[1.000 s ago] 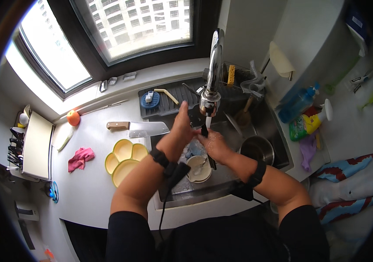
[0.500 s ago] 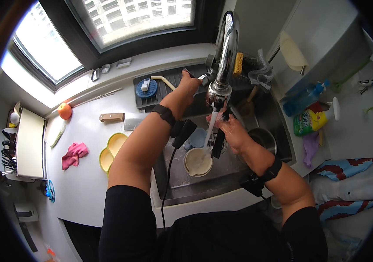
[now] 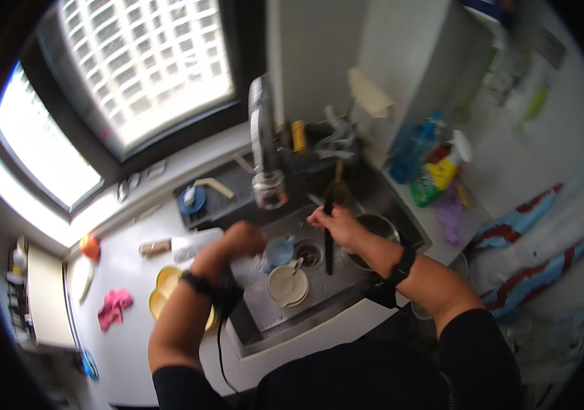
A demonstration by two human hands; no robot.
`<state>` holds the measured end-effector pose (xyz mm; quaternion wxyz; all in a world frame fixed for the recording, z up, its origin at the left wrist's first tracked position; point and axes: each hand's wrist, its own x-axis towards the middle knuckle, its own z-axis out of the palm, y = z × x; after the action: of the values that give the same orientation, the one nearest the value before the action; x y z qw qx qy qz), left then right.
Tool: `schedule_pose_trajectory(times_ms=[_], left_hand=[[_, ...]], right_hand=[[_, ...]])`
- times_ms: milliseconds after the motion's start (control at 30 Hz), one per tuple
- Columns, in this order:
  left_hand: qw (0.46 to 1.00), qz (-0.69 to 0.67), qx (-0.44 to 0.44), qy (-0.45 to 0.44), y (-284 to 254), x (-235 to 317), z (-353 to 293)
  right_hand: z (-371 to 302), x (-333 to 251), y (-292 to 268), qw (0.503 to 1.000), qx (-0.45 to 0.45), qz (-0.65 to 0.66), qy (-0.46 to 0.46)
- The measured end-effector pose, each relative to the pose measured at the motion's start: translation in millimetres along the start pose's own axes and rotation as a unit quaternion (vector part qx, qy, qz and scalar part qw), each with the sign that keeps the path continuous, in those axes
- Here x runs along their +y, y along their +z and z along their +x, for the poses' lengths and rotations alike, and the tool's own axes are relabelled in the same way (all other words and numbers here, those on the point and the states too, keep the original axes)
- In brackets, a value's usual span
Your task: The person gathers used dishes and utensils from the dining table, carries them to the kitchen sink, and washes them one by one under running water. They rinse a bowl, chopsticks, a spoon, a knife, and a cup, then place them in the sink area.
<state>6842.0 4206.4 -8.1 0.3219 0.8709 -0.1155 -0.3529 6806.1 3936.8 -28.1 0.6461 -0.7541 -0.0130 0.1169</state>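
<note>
My right hand (image 3: pixel 341 228) is gripping the black tool (image 3: pixel 329 256), which is showing just right of the drain (image 3: pixel 310 255), long axis running near-to-far. My left hand (image 3: pixel 242 240) is hanging farther off, left of the drain; blur is hiding its grip, so I'm not telling.

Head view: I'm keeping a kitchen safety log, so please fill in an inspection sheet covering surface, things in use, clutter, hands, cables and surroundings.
Surface: light counter around a metal sink.
Things in use: long black thing, upright in the picture; stacked pale bowls and a blue dish in the sink.
Clutter: wooden-handled knife, yellow petal-shaped dish and pink cloth on the counter, left of the sink.
Hands: right hand closed around the long black thing; left hand blurred, hold unclear.
Cables: black cable hanging below the left wrist.
Surroundings: faucet; window behind; spray bottle right of the sink.
</note>
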Motion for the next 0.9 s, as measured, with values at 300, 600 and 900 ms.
schedule_pose_trajectory(times_ms=[300, 600, 900], left_hand=[[0.925, -0.251, 0.18, 0.221, 98, 117, -41], [0.944, -0.069, 0.174, 0.271, 145, 155, -63], [0.905, -0.078, 0.299, 0.292, 155, 238, -1]], right_hand=[[-52, -81, 15, 0.959, 0.022, 0.28, -0.04], [-74, -83, -72, 0.983, 0.063, 0.1, -0.138], [-98, -114, -141, 0.989, -0.1, -0.088, -0.058]])
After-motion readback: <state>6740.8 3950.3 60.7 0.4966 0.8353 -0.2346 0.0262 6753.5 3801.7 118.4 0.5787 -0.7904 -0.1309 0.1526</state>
